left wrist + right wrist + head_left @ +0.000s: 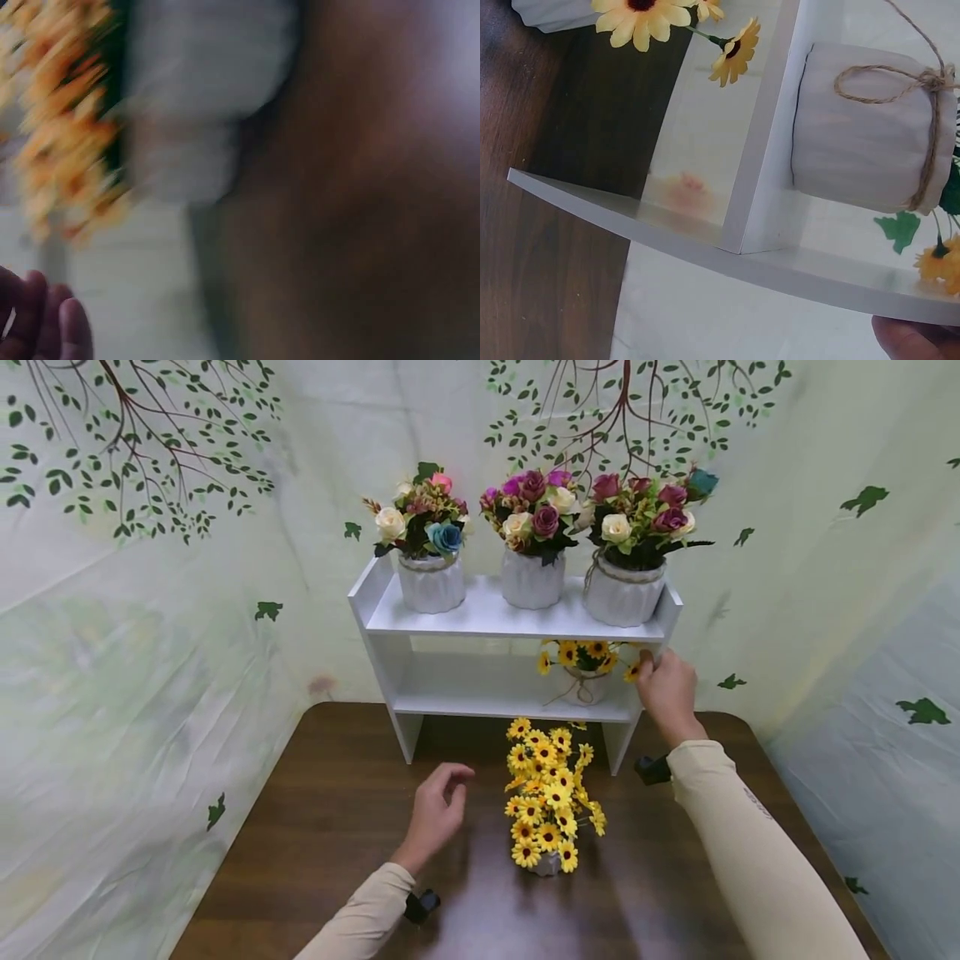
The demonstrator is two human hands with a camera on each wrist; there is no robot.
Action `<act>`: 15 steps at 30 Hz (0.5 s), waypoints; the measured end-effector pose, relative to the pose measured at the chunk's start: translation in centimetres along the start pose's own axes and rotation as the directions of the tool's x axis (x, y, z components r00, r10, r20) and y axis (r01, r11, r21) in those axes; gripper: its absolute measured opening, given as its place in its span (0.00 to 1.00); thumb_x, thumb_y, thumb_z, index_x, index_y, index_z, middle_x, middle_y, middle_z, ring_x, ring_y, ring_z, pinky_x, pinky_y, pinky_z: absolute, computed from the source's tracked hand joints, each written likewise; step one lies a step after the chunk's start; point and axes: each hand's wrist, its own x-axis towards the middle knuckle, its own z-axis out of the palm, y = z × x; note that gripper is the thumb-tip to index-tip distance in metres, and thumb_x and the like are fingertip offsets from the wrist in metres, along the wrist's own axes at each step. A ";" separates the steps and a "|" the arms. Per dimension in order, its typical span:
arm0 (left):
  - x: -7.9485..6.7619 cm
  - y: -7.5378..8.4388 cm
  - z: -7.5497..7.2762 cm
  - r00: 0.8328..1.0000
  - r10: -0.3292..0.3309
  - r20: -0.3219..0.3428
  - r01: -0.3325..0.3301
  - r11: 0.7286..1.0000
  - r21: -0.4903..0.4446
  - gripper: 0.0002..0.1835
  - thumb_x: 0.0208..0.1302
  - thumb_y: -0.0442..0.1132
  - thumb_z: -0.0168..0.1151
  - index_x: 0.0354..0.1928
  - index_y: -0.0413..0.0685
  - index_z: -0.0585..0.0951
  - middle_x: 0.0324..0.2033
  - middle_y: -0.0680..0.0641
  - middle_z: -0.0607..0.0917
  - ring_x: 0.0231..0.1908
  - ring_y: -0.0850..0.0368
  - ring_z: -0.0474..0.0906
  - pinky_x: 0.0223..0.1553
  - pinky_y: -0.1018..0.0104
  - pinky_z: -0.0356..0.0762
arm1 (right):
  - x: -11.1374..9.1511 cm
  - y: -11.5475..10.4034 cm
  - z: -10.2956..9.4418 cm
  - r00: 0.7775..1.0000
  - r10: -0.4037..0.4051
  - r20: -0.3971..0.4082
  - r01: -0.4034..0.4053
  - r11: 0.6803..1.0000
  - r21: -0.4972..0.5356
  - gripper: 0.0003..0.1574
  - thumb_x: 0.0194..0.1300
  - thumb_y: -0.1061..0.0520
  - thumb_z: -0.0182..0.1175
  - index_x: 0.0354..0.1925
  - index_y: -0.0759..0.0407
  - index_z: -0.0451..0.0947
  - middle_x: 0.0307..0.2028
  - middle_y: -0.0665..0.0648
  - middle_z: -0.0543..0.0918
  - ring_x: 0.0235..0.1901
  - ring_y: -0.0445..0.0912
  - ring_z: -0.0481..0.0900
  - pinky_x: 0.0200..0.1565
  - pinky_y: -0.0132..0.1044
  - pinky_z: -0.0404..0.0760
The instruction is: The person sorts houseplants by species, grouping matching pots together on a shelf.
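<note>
My right hand [666, 693] is at the right side panel of a white two-tier shelf [517, 713], fingers curled about its front edge. In the right wrist view a fingertip [909, 341] lies against the panel's outer face; the thumb's contact is hidden. Beside it, on the lower tier, stands a white pot [870, 127] tied with twine, holding yellow flowers [592, 653]. My left hand [437, 806] hovers over the table with loosely bent fingers, holding nothing. To its right stands a second pot [549, 863] of yellow flowers [551, 785], apart from the hand. The left wrist view is blurred.
Three white pots with mixed roses stand on the top tier: left [431, 583], middle [532, 578] and right [624, 593]. The shelf stands at the back of a brown wooden table [315, 827]. Behind hangs a pale leaf-patterned cloth [315, 527].
</note>
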 end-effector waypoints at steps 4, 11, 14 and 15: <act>-4.1 -0.6 2.7 0.965 -0.156 0.212 0.155 0.988 0.023 0.23 0.56 0.19 0.52 0.54 0.39 0.76 0.50 0.41 0.83 0.48 0.45 0.82 0.44 0.64 0.83 | 0.0 0.1 -0.1 1.000 0.008 0.024 -0.007 1.000 -0.006 0.22 0.73 0.57 0.49 0.27 0.71 0.74 0.23 0.72 0.80 0.24 0.66 0.76 0.28 0.56 0.71; -6.4 -0.3 6.0 0.886 -0.188 0.424 0.159 0.982 0.103 0.37 0.56 0.38 0.67 0.68 0.40 0.67 0.64 0.39 0.74 0.64 0.42 0.72 0.62 0.43 0.73 | 0.2 0.1 -0.1 0.999 0.027 0.034 -0.027 0.999 -0.028 0.23 0.74 0.57 0.49 0.23 0.67 0.72 0.20 0.69 0.77 0.21 0.62 0.73 0.23 0.45 0.65; -6.4 0.1 7.0 0.890 -0.158 0.427 0.132 0.987 0.090 0.43 0.53 0.46 0.73 0.70 0.45 0.65 0.65 0.41 0.73 0.64 0.43 0.72 0.63 0.43 0.73 | 0.2 0.1 -0.1 0.999 0.027 0.044 -0.025 0.999 -0.029 0.23 0.74 0.57 0.49 0.22 0.66 0.71 0.19 0.68 0.77 0.21 0.61 0.72 0.24 0.45 0.65; -6.3 0.2 7.3 0.892 -0.149 0.426 0.135 0.989 0.064 0.46 0.52 0.47 0.75 0.71 0.49 0.65 0.66 0.43 0.72 0.65 0.45 0.71 0.64 0.44 0.72 | 0.2 0.1 -0.1 0.999 0.025 0.044 -0.024 0.999 -0.029 0.22 0.74 0.57 0.49 0.23 0.66 0.71 0.20 0.68 0.77 0.21 0.61 0.72 0.24 0.46 0.65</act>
